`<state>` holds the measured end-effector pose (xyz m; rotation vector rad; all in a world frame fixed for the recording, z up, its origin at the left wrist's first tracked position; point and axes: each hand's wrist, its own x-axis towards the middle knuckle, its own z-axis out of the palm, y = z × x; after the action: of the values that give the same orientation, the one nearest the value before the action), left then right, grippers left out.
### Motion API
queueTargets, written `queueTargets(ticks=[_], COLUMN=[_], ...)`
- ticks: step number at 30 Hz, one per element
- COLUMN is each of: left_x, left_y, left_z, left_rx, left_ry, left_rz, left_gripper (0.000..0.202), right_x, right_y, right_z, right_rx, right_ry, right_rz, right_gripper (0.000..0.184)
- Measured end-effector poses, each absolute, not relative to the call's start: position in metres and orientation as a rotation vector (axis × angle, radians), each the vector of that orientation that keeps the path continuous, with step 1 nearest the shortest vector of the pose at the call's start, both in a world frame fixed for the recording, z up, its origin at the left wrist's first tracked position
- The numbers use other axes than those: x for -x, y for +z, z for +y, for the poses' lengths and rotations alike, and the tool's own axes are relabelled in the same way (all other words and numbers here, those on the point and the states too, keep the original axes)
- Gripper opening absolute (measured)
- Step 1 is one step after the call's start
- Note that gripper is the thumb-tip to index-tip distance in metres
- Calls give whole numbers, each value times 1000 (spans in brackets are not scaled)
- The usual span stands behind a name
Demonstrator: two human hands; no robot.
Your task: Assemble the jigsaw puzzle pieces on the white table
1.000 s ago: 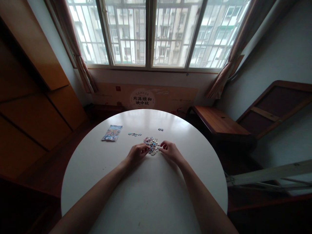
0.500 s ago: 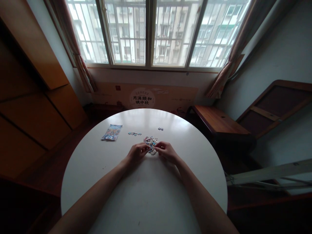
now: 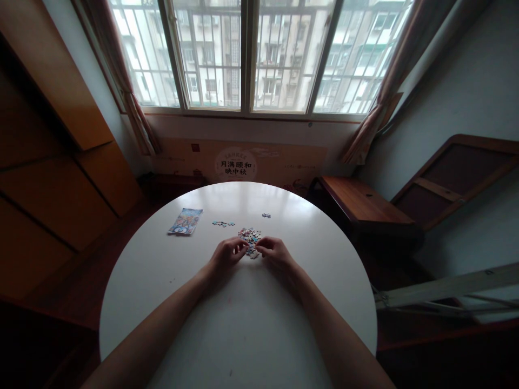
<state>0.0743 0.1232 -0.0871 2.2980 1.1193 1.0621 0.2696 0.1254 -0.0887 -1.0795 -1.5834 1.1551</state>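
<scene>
A small heap of loose jigsaw puzzle pieces lies on the round white table. At its left edge is my left hand, fingers curled and their tips together at the pieces. From the right, my right hand reaches the heap with thumb and forefinger pinched. Anything between the fingertips of either hand is too small to make out. Behind the heap to the left lies a short row of puzzle pieces, apparently joined. A smaller cluster of pieces sits farther back to the right.
A colourful picture sheet lies at the table's left. Beyond the table stand a wooden bench at right and a printed banner under the barred window. Wooden cabinets line the left.
Both hands stay at the heap with barely any movement of the fingers. The whole view has shifted very slightly.
</scene>
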Motion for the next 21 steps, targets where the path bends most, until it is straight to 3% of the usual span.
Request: queueTargets(ticks=[21], left_x=[-72], left_y=[-92], left_z=[126], left_rx=[-2305], left_ry=[1069], left_rz=[1103], left_gripper=[15], right_x=[-269], right_y=[-88], right_z=[125], right_rx=[1081], right_ry=[1123], right_rz=[-1644], right_gripper=[24])
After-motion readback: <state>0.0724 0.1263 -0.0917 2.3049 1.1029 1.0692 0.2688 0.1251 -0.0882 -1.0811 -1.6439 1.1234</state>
